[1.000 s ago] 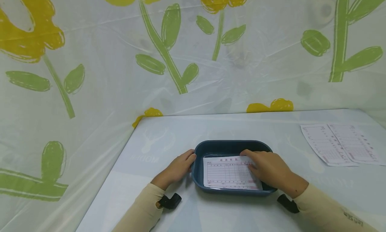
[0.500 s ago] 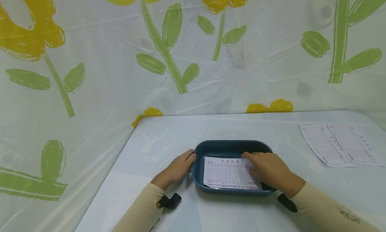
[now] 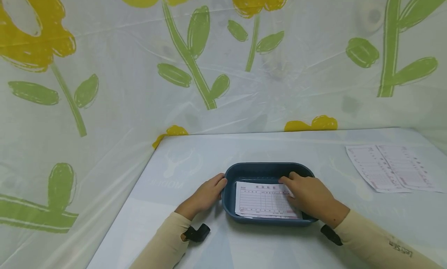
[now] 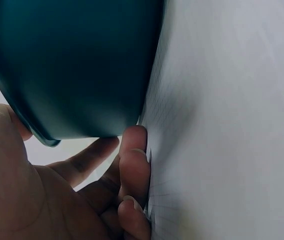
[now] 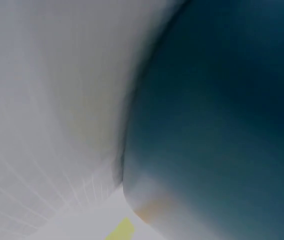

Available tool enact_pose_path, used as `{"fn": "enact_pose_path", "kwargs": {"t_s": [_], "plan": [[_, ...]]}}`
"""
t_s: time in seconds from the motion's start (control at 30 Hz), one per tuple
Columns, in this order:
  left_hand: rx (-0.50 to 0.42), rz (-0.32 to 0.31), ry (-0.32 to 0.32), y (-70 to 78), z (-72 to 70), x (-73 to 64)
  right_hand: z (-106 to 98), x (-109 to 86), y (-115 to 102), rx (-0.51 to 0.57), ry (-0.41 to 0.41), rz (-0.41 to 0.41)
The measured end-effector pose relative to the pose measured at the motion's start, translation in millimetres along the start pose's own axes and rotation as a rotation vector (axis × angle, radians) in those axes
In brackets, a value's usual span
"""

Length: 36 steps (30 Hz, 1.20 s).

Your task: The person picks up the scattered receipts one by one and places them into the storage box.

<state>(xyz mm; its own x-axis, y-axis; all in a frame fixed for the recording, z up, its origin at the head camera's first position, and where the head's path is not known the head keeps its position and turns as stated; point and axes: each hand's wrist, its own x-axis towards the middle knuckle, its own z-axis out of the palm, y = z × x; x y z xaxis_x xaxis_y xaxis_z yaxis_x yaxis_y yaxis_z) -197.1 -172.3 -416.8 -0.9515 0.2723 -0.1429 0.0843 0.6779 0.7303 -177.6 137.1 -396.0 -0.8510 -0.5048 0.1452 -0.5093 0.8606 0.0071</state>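
Note:
A dark blue rounded basin (image 3: 269, 222) sits on the table, with a stack of printed receipt slips (image 3: 263, 201) lying inside it. My left hand (image 3: 204, 195) holds the basin's left end. In the left wrist view its thumb is at the rim and its fingers (image 4: 133, 167) are low against the outer wall (image 4: 77, 70). My right hand (image 3: 310, 195) reaches over the basin's right end, bent fingers and thumb at the right edge of the slips. Whether it pinches a slip is hidden. The right wrist view shows only the basin's blurred outer wall (image 5: 217, 125).
Two more printed slips lie side by side at the table's right: a left one (image 3: 375, 168) and a right one (image 3: 408, 168). Behind the pale table (image 3: 279, 249) hangs a flower-printed curtain (image 3: 314, 78), which also runs along the left side.
My right hand shifts slightly left at the stack's right edge, and its index finger lifts a little. The slips move only slightly. The left hand and basin stay nearly still.

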Motion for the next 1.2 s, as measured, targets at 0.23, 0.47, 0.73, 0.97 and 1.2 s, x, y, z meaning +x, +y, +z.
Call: {"fn": "enact_pose_path", "kwargs": {"t_s": [0.23, 0.47, 0.73, 0.97, 1.2], "plan": [[-0.005, -0.015, -0.001, 0.8, 0.1, -0.2, 0.5, 0.0, -0.5, 0.001, 0.011, 0.006], [-0.004, -0.016, 0.008, 0.5, -0.6, -0.9, -2.5, 0.6, -1.3, 0.041, 0.022, 0.022], [-0.004, -0.025, 0.007, 3.4, 0.8, -0.7, -2.4, -0.9, -0.8, 0.090, 0.030, 0.046], [0.006, -0.010, 0.010, 4.0, 0.5, 0.1, 1.0, -1.4, 2.9, 0.172, 0.104, 0.088], [-0.004, -0.002, 0.006, 2.5, 1.6, -0.4, -1.6, -4.6, 6.2, 0.300, 0.241, 0.077]]}}
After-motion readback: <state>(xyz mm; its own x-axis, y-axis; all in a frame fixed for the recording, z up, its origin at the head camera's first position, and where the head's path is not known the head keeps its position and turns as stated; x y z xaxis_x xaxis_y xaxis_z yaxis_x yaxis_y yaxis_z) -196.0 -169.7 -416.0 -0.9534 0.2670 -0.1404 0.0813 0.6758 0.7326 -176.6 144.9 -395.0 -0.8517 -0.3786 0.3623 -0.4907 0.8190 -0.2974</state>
